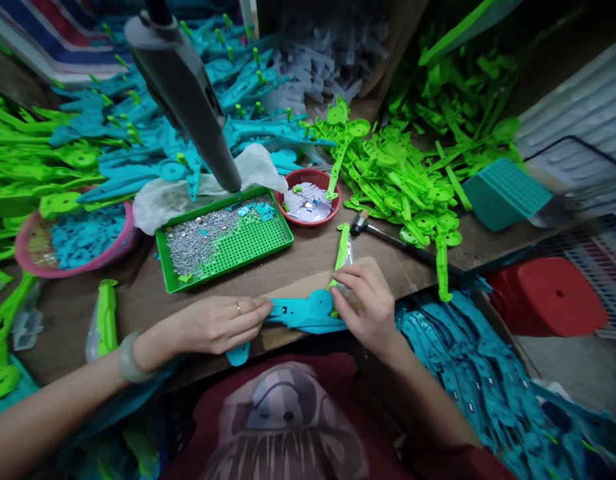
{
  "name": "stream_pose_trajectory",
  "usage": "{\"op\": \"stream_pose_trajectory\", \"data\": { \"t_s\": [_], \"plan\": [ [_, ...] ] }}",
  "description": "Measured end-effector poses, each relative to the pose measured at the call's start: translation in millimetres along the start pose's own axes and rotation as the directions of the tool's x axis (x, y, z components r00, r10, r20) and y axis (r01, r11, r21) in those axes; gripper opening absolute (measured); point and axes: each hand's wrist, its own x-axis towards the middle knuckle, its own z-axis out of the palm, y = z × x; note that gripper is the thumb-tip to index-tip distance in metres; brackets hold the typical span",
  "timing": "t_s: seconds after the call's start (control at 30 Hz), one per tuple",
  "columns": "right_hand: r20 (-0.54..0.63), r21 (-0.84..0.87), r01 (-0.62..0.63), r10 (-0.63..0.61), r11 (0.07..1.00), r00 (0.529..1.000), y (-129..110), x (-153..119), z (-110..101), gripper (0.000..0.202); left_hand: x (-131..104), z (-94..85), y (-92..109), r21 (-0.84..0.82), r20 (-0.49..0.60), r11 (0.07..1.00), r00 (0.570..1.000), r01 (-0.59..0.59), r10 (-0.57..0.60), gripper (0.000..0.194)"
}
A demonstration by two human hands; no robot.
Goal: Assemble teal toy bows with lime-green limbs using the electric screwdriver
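Big wooden table (308, 257) fills the middle, and it's buried. Back left: a heap of teal plastic parts (138, 140); back right, a sprawling pile of green plastic parts (403, 177), more green along the left edge. Grey tool arm (188, 100) hangs down in front, tip just over the green mesh tray (258, 243), which holds a spread of tiny silver bits on its left half. Pink basket (33, 250) at left w/ teal pieces inside. Teal square bin (505, 193) lies tipped at right, red stool (548, 297) below the table edge. Small red bowl (311, 200) just beside the tray. Hammer (388, 237) lies near the bowl, head toward it.

Now the action, near edge, center: teal piece (308, 312) flat on a cardboard scrap. Left hand (215, 323), ring on, fingers curled loosely, fingertips pinching the piece's left end. Right hand (368, 300) pressing down on the piece's round right end, fingers bent, where a green strip (342, 257) meets it. Whether rt hand grips the strip too — can't tell.
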Motion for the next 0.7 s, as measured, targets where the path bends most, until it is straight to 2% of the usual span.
{"op": "stream_pose_trajectory", "data": {
  "t_s": [0.1, 0.13, 0.17, 0.2, 0.23, 0.27, 0.3, 0.33, 0.37, 0.4, 0.43, 0.47, 0.57, 0.7],
  "plan": [
    [0.049, 0.015, -0.028, 0.027, 0.999, 0.998, 2.7, -5.6, 7.2, 0.019, 6.5, 1.0, -2.2, -0.087, 0.001, 0.996, 1.0, 0.017, -0.017, 0.023],
    [0.061, 0.024, -0.04, 0.039, 0.999, 0.997, 3.2, -6.7, 8.9, 0.018, 9.9, 0.9, -1.4, -0.156, -0.005, 0.984, 0.996, 0.089, -0.09, 0.023],
    [0.067, 0.03, -0.051, 0.049, 0.998, 0.997, 3.6, -7.2, 10.0, 0.018, 13.7, 0.4, 0.1, -0.243, -0.002, 0.948, 0.977, 0.206, -0.213, 0.021],
    [0.072, 0.034, -0.061, 0.058, 0.998, 0.996, 3.8, -7.3, 10.3, 0.018, 17.7, -0.5, 2.4, -0.339, 0.029, 0.87, 0.928, 0.359, -0.372, 0.019],
    [0.075, 0.035, -0.068, 0.065, 0.997, 0.995, 3.7, -6.8, 9.9, 0.019, 21.8, -1.9, 5.1, -0.432, 0.099, 0.735, 0.838, 0.522, -0.536, 0.017],
    [0.078, 0.034, -0.07, 0.067, 0.997, 0.995, 3.2, -6.0, 9.0, 0.019, 25.8, -3.6, 8.2, -0.505, 0.206, 0.553, 0.715, 0.663, -0.668, 0.017],
    [0.085, 0.031, -0.065, 0.062, 0.997, 0.994, 2.2, -5.0, 7.8, 0.019, 29.3, -5.4, 11.1, -0.548, 0.335, 0.349, 0.582, 0.76, -0.741, 0.019],
    [0.094, 0.028, -0.054, 0.051, 0.998, 0.994, 0.8, -3.7, 6.5, 0.019, 32.4, -7.3, 13.7, -0.564, 0.465, 0.153, 0.466, 0.811, -0.753, 0.021],
    [0.106, 0.026, -0.042, 0.039, 0.999, 0.994, -1.0, -2.5, 5.3, 0.018, 34.9, -9.0, 15.6, -0.561, 0.579, -0.012, 0.382, 0.828, -0.72, 0.023],
    [0.117, 0.023, -0.028, 0.025, 0.999, 0.993, -3.0, -1.4, 4.2, 0.018, 36.8, -10.4, 16.7, -0.547, 0.664, -0.135, 0.33, 0.826, -0.671, 0.024],
    [0.123, 0.02, -0.013, 0.011, 1.0, 0.992, -4.9, -0.6, 3.5, 0.018, 38.2, -11.3, 17.1, -0.536, 0.712, -0.212, 0.303, 0.817, -0.633, 0.024],
    [0.126, 0.014, 0.0, -0.001, 1.0, 0.992, -6.6, 0.0, 3.0, 0.018, 39.0, -11.7, 16.7, -0.532, 0.731, -0.253, 0.289, 0.808, -0.618, 0.025],
    [0.123, -0.006, 0.024, -0.023, 1.0, 0.992, -8.8, -0.4, 2.4, 0.019, 40.2, -10.3, 13.8, -0.544, 0.698, -0.281, 0.241, 0.791, -0.674, 0.026],
    [0.124, -0.009, 0.001, 0.0, 1.0, 0.992, -6.9, -4.7, 1.9, 0.021, 43.4, -5.8, 14.0, -0.536, 0.693, -0.374, 0.141, 0.757, -0.707, 0.024]
  ]
}}
